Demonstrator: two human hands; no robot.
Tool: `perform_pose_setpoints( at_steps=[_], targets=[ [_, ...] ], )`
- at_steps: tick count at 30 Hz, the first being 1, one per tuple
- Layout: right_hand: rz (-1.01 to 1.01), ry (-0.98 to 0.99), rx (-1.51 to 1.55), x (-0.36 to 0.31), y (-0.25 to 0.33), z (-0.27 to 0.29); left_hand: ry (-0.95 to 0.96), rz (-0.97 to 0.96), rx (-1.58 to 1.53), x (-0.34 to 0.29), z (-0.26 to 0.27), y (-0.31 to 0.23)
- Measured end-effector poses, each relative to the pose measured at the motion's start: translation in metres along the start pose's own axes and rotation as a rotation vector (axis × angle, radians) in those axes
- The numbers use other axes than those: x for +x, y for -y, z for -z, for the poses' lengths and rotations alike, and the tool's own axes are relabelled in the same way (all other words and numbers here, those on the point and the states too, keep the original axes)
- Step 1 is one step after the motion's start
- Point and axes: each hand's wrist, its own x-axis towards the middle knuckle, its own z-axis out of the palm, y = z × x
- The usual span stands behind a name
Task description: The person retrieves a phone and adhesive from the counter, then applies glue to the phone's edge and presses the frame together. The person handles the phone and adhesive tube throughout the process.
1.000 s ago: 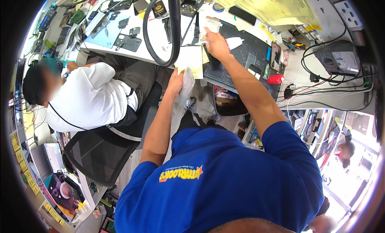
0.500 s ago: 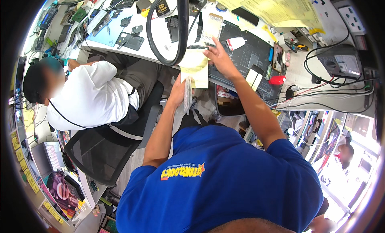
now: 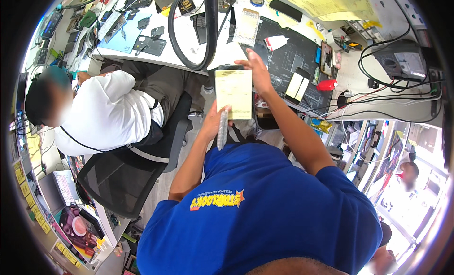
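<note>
My left hand (image 3: 214, 122) is closed on a yellow printed slip (image 3: 233, 93) and a strip of clear bubble wrap (image 3: 222, 133) that hangs below the fingers. The slip faces up, in front of my chest. Along its far edge shows a dark, flat object (image 3: 231, 67), mostly covered, so its kind cannot be made out. Just right of the slip my right hand (image 3: 258, 74) is open, fingers stretched out; whether it touches the paper is unclear. Beyond it on the workbench lies a bubble-wrap pouch (image 3: 247, 26).
A black work mat (image 3: 279, 52) bears a phone with a pale screen (image 3: 298, 86) and a red bottle (image 3: 327, 85). A thick black looped cable (image 3: 212, 34) hangs before the bench. A seated co-worker (image 3: 109, 109) in white is at my left, on a black mesh chair (image 3: 127, 178).
The slip and bubble wrap have come nearer my body, with the slip turned flatter toward me. My right hand has shifted slightly nearer and stays beside the slip.
</note>
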Motion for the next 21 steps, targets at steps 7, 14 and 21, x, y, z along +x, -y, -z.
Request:
perform_pose_setpoints(
  at_steps=[7, 14, 21],
  targets=[
    [0.998, 0.279, -1.435, 0.053, -0.064, -0.012, -0.270, -0.026, 0.034, -0.065, 0.047, -0.006],
    [0.763, 0.131, -0.966, 0.064, -0.077, -0.027, -0.312, -0.110, -0.036, -0.077, 0.072, 0.004],
    [0.270, -0.198, -0.133, 0.070, -0.014, -0.014, -0.236, -0.074, 0.026, -0.051, 0.062, 0.000]
  ],
)
